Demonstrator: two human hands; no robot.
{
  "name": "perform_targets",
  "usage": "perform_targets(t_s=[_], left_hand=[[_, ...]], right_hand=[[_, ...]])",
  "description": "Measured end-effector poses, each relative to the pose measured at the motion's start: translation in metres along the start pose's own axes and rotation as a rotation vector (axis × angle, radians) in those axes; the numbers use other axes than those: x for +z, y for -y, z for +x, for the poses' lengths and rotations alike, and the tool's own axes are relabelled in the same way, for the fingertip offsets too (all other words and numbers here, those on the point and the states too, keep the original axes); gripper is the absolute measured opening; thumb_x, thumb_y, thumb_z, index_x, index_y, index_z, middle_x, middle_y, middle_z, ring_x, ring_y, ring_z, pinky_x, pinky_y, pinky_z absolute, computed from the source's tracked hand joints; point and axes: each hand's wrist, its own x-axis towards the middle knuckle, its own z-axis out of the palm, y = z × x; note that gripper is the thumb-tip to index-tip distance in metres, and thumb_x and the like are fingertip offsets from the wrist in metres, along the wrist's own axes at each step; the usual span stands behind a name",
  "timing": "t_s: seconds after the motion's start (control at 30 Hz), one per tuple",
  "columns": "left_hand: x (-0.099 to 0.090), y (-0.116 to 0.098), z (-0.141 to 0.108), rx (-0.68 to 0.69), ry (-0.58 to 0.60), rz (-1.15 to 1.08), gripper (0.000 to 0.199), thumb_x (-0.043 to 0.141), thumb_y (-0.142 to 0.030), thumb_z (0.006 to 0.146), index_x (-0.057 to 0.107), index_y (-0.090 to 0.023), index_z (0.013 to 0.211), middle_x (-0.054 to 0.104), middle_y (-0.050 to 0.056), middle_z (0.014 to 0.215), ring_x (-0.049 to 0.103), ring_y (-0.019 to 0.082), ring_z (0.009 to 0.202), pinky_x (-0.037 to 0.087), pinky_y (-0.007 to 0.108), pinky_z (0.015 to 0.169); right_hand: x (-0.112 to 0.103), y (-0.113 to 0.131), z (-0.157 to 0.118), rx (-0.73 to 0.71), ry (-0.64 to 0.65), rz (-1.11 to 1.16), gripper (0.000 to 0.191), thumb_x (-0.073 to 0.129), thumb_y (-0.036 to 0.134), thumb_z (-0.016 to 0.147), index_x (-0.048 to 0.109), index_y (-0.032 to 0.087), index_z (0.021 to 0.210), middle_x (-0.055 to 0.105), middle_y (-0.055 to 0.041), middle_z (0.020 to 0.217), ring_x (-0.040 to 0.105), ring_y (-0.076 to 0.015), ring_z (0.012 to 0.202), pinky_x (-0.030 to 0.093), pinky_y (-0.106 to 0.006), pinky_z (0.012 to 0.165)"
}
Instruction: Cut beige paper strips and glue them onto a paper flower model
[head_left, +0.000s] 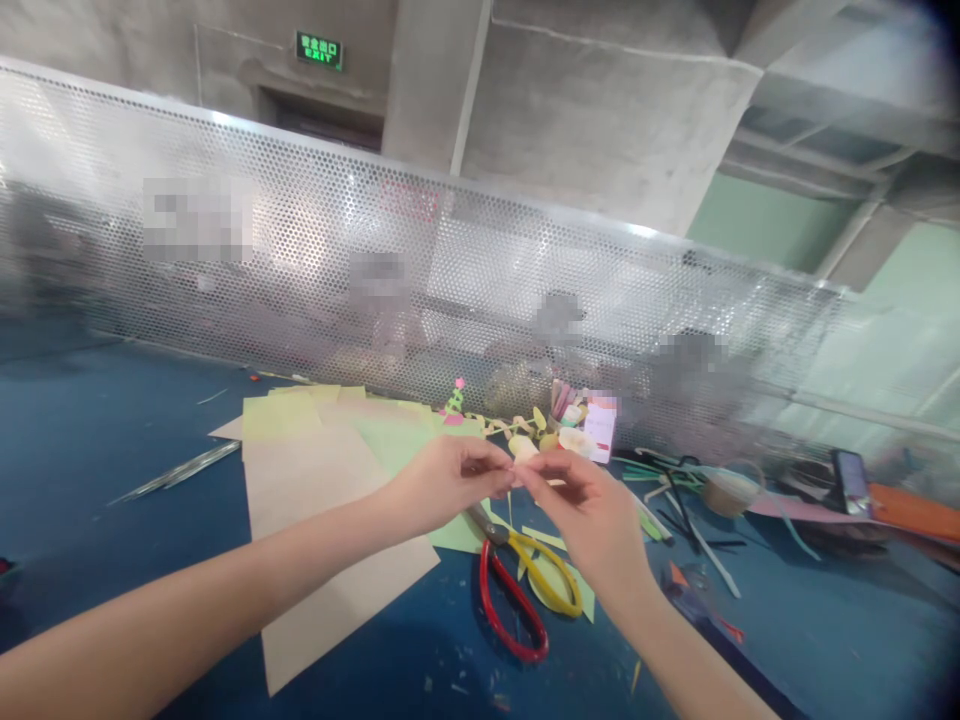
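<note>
Over the table, my left hand point(461, 480) and my right hand point(581, 510) meet fingertip to fingertip. Both are closed in a pinch on something small and pale, mostly hidden by the fingers. A thin yellowish strip shows just under them; I cannot tell whether it is held. Below the hands lie scissors point(514, 605) with one red and one yellow handle, their blades partly covered by my left hand. Beneath my left forearm is a sheet of cream paper point(322, 590), with green paper point(397, 435) and yellow paper point(281, 420) around it.
A small paper decoration point(454, 402) with a pink top stands behind the hands, near a propped phone point(601, 427). Right of them lie pipe cleaners point(701, 540), a round tub point(731, 490) and another phone point(852, 482). A perforated metal screen point(480, 270) borders the blue table point(150, 400).
</note>
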Motion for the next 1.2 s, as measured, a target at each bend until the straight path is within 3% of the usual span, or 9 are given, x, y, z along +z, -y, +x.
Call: perform_targets(t_s=[0.2, 0.43, 0.7, 1.2], left_hand=[[-0.001, -0.005, 0.000, -0.023, 0.015, 0.001, 0.016, 0.057, -0.028, 0.079, 0.065, -0.015, 0.079, 0.064, 0.002, 0.073, 0.059, 0.012, 0.070, 0.048, 0.025, 0.070], [-0.003, -0.004, 0.001, 0.013, 0.020, 0.100, 0.015, 0.057, -0.028, 0.078, 0.067, -0.017, 0.082, 0.066, 0.002, 0.074, 0.060, 0.013, 0.070, 0.047, 0.025, 0.068], [-0.002, -0.003, 0.000, -0.002, -0.001, 0.221, 0.020, 0.055, -0.034, 0.079, 0.068, -0.019, 0.083, 0.069, 0.002, 0.079, 0.061, 0.015, 0.074, 0.047, 0.026, 0.068], [-0.002, 0.002, 0.003, -0.026, -0.059, -0.017, 0.020, 0.068, -0.034, 0.070, 0.066, -0.017, 0.079, 0.068, 0.001, 0.070, 0.062, 0.012, 0.063, 0.049, 0.024, 0.063]], right_hand=[[-0.001, -0.004, 0.000, -0.173, 0.019, -0.052, 0.009, 0.061, 0.027, 0.078, 0.068, 0.023, 0.083, 0.069, -0.0006, 0.088, 0.064, -0.0137, 0.077, 0.053, -0.022, 0.067], [-0.007, -0.002, 0.001, -0.238, 0.084, -0.166, 0.009, 0.060, 0.023, 0.079, 0.067, 0.023, 0.084, 0.066, -0.0006, 0.088, 0.062, -0.0114, 0.069, 0.053, -0.022, 0.064], [-0.011, 0.003, 0.002, -0.194, 0.173, -0.180, 0.008, 0.057, 0.023, 0.080, 0.064, 0.023, 0.083, 0.064, -0.0020, 0.088, 0.063, -0.0145, 0.073, 0.052, -0.026, 0.068], [-0.009, 0.001, 0.005, -0.024, 0.295, -0.108, 0.012, 0.050, 0.030, 0.084, 0.057, 0.020, 0.082, 0.063, -0.0011, 0.080, 0.062, -0.0147, 0.073, 0.047, -0.024, 0.066]])
